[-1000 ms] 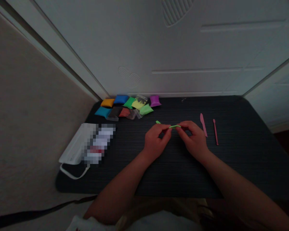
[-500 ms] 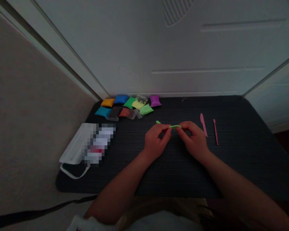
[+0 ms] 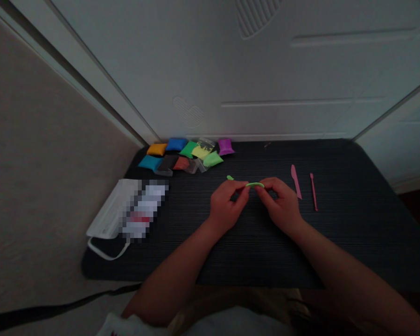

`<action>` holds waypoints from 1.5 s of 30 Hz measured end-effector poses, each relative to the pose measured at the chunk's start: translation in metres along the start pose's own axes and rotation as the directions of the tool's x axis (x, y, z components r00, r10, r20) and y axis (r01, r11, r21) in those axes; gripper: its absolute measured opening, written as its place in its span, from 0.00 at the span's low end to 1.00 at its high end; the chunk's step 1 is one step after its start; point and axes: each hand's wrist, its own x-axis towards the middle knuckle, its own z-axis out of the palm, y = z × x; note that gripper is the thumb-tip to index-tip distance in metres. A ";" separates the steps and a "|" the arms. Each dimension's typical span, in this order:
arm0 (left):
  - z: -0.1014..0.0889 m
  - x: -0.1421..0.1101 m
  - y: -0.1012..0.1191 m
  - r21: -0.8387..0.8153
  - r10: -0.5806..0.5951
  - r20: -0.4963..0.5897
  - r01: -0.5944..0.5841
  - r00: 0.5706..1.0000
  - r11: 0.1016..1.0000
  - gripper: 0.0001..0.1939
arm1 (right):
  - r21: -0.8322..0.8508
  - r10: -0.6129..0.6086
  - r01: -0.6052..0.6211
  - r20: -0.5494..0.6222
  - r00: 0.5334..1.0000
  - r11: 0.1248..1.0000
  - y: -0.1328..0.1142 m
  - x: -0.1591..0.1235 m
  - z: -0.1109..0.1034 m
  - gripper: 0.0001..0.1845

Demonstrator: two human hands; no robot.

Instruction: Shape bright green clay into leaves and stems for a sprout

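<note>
Pinching thin, curved green strip between fingertips, both hands; dark, finely ribbed tabletop beneath.

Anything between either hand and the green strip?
Nothing visible: the left hand and right hand both pinch the green strip already. The pink knife lies beyond the right hand, outside the gap.

Skinny lime-green strip, pinched at both ends
It's thin with a slight upward bow, pretty much level side to side, left end in the left hand, right end in the right hand, all left of the pink knife. There's also a small green bit farther left of that knife, just past the left fingers, maybe partly hidden.
</note>
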 end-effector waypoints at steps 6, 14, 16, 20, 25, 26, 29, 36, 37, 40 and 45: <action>0.000 0.000 -0.001 0.006 -0.018 0.021 0.018 1.000 1.000 0.05 | -0.012 0.008 -0.008 -0.015 1.000 1.000 -0.002 0.000 -0.002 0.03; 0.004 0.002 -0.003 0.039 -0.057 0.178 0.051 0.982 0.998 0.05 | 0.020 0.011 -0.010 -0.063 0.998 1.000 0.000 -0.001 0.000 0.03; 0.005 0.001 -0.003 0.042 -0.056 0.211 0.049 0.976 0.998 0.05 | 0.037 0.011 -0.009 -0.052 0.999 0.999 0.000 -0.001 0.001 0.04; 0.006 -0.001 -0.002 0.050 -0.063 0.274 0.051 0.960 0.997 0.06 | 0.040 0.008 -0.007 -0.029 1.000 0.999 0.001 -0.002 0.002 0.04; 0.004 0.000 -0.001 0.030 -0.062 0.274 0.056 0.960 0.998 0.07 | 0.030 0.030 -0.030 -0.009 0.999 0.999 0.001 0.000 -0.001 0.02; 0.003 0.001 -0.001 0.017 -0.061 0.255 0.059 0.965 0.998 0.07 | 0.029 0.031 -0.030 -0.011 0.999 0.999 0.001 0.000 -0.001 0.02; 0.001 0.003 -0.001 -0.006 -0.068 0.191 0.071 0.979 0.997 0.08 | 0.023 0.020 -0.020 -0.006 1.000 1.000 0.001 0.001 -0.002 0.03; 0.002 0.002 -0.001 -0.035 -0.098 0.136 0.103 0.986 0.994 0.05 | 0.033 0.050 -0.051 0.022 0.998 0.998 0.003 0.001 0.000 0.09; 0.002 0.002 -0.001 -0.041 -0.113 0.133 0.120 0.985 0.992 0.05 | 0.031 0.048 -0.049 0.042 0.998 0.998 0.003 0.001 0.000 0.08; 0.002 0.002 -0.001 -0.048 -0.153 0.127 0.160 0.980 0.986 0.06 | 0.013 0.027 -0.028 0.081 0.996 1.000 0.003 0.002 0.000 0.05; 0.002 0.003 -0.002 -0.047 -0.182 0.161 0.192 0.970 0.980 0.06 | 0.002 0.021 -0.021 0.042 0.999 1.000 0.004 0.001 0.002 0.05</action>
